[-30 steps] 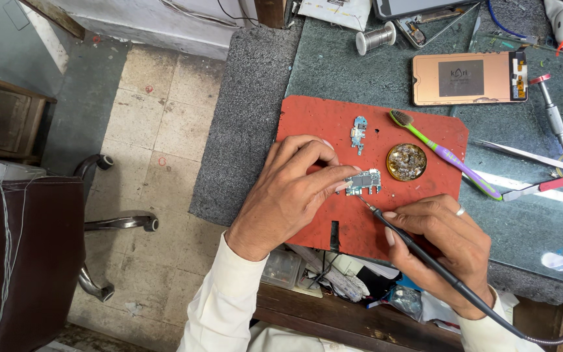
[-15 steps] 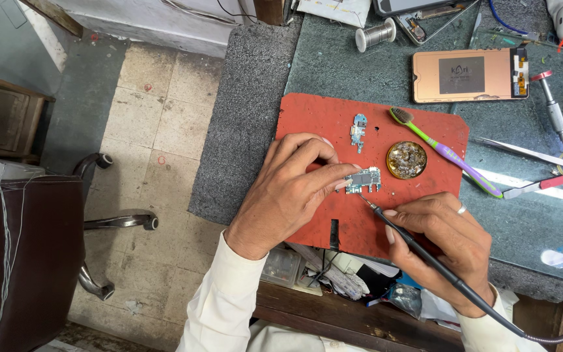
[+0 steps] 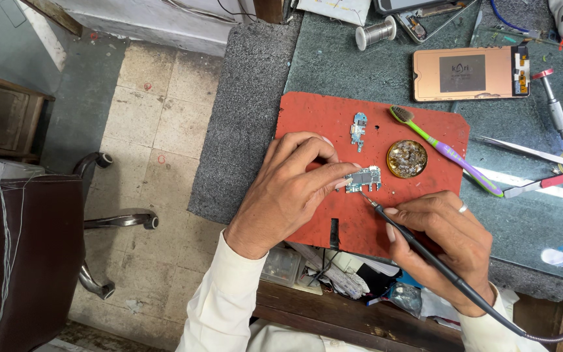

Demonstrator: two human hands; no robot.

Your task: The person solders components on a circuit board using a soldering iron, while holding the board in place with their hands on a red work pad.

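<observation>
On red mat (image 3: pixel 314 117): hands, circuit board (image 3: pixel 363 178), soldering iron (image 3: pixel 425 251) unmoved.

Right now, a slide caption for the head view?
Left hand steadies a small circuit board on a red mat; right hand holds a soldering iron.

Two circuit boards (image 3: pixel 363 178), one toothbrush (image 3: pixel 447 152), one round tin (image 3: pixel 406 158), one solder spool (image 3: pixel 376 32).

One head-worn camera looks steeply down from above the person, close over the workbench (image 3: pixel 529 215). The red mat (image 3: pixel 307 124) sits centre-right, both forearms enter from the near edge, and floor tiles (image 3: pixel 158 111) fill the left. No second view exists.
</observation>
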